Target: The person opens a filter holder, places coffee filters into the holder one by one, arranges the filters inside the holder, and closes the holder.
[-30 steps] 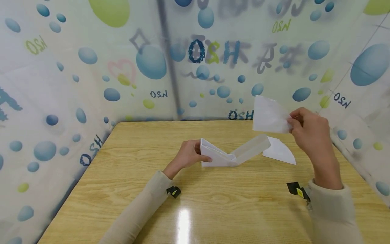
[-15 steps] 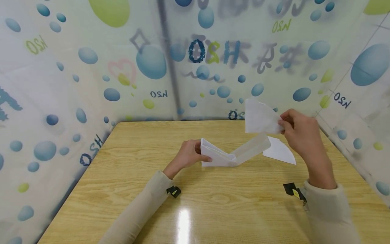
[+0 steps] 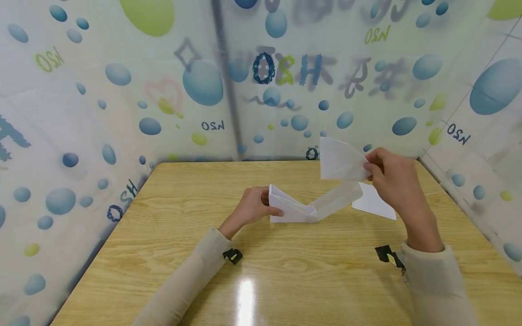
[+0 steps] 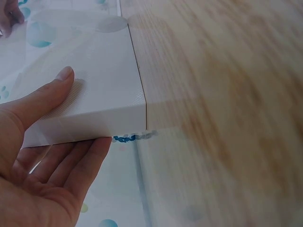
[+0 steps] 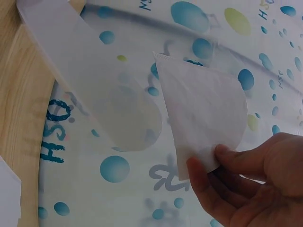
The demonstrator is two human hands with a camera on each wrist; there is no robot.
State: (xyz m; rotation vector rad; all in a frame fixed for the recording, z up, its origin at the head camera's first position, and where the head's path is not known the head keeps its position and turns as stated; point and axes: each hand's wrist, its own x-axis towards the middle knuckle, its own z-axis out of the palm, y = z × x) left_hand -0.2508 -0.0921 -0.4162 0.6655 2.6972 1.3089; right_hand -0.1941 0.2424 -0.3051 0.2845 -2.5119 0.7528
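My left hand (image 3: 249, 206) grips the left end of a white box (image 3: 290, 212) on the table, thumb on its near side. In the left wrist view the thumb lies on the box's broad face (image 4: 104, 71) and the fingers bend behind its end. A translucent lid (image 3: 336, 200) stands swung out to the right. Above it, my right hand (image 3: 393, 179) pinches a white fan-shaped filter paper (image 3: 341, 159) by its lower right corner. A crimped edge shows on that filter paper (image 5: 206, 104) in the right wrist view. The box's inside is hidden.
Another white fan-shaped paper (image 3: 374, 203) lies flat on the wooden table (image 3: 285, 280), right of the lid and partly behind my right hand. Patterned sheets (image 3: 163, 68) hang behind the table and at both sides.
My right hand has carried the filter paper left and slightly down, so it now hangs above the translucent lid. The left hand and the box have stayed in place.
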